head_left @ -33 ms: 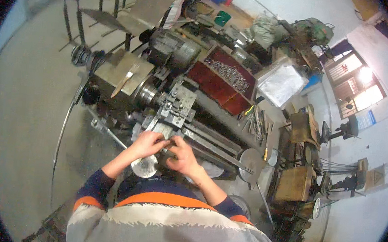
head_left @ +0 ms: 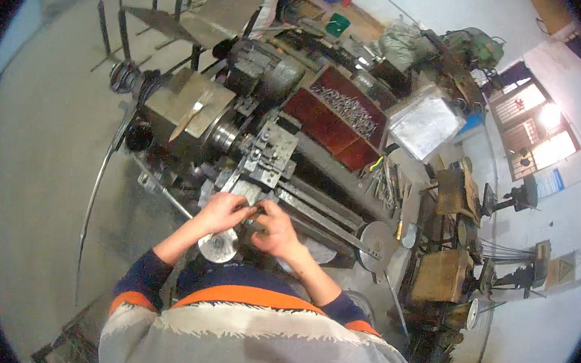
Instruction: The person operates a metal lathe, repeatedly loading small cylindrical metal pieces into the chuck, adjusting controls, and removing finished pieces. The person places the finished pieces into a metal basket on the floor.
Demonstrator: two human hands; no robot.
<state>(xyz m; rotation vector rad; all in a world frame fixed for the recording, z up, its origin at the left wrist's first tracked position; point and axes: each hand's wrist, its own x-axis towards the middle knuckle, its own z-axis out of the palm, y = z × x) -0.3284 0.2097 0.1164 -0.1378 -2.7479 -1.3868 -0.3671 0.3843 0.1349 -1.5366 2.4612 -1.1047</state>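
Just in front of the slide of a small metal lathe, my left hand (head_left: 223,213) and my right hand (head_left: 278,231) meet at their fingertips. Both are closed in a pinch. Whatever lies between the fingers is too small and too covered to name. Below my left hand is a round, shiny metal handwheel (head_left: 218,246). Beyond the fingertips stands the lathe's tool post (head_left: 274,145), a block with bolts on top. To its left, the round metal spindle (head_left: 225,136) projects from the headstock (head_left: 162,106).
A paintbrush (head_left: 189,117) lies on the headstock, with a motor (head_left: 266,70) behind. A red tray (head_left: 329,135) holds many small metal parts. Hand tools (head_left: 390,187) lie right of it, near a round metal disc (head_left: 375,244). More machines (head_left: 443,274) line the right wall; chairs (head_left: 159,23) stand far left.
The lathe and its surroundings appear slightly lower and further right in the picture. Both hands stay together, pinched, at the slide.
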